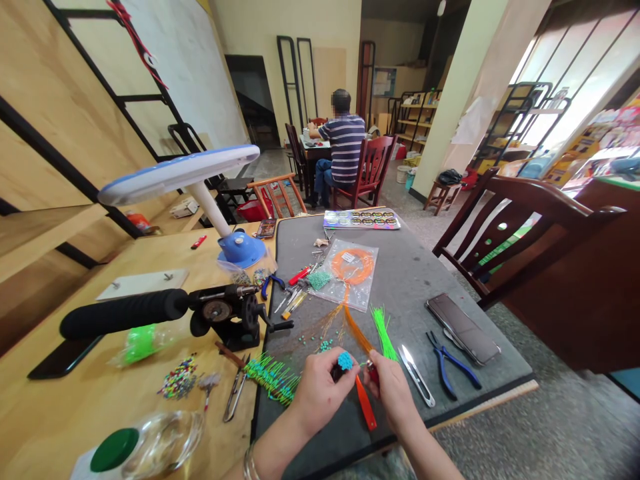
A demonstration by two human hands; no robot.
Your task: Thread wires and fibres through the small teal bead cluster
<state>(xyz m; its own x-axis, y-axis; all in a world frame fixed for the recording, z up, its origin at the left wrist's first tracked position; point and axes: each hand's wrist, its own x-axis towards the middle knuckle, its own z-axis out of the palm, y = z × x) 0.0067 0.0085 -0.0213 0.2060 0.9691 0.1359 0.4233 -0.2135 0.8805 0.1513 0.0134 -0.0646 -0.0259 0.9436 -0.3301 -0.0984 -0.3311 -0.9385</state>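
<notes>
Near the front of the grey mat, my left hand (323,383) is closed around a round cluster of turquoise beads (345,361). Close beside it on the right, my right hand (393,387) grips a small red object (373,373), its kind mostly hidden by the fingers. A short green strand shows between the two hands. Orange line (356,327) runs from a clear bag (367,293) with a coil of orange line down to the right hand. An orange-red flat tool (366,405) lies below the hands. Loose turquoise beads (326,345) lie just beyond the left hand.
Right are green strands (383,333), thread snips (417,377), blue-handled pliers (447,367) and a phone (463,327). Left are beaded green strands (270,379), a black hand-cranked device (225,313), a blue-based lamp (243,248) and a green-lidded jar (115,450). A person (345,150) sits further back.
</notes>
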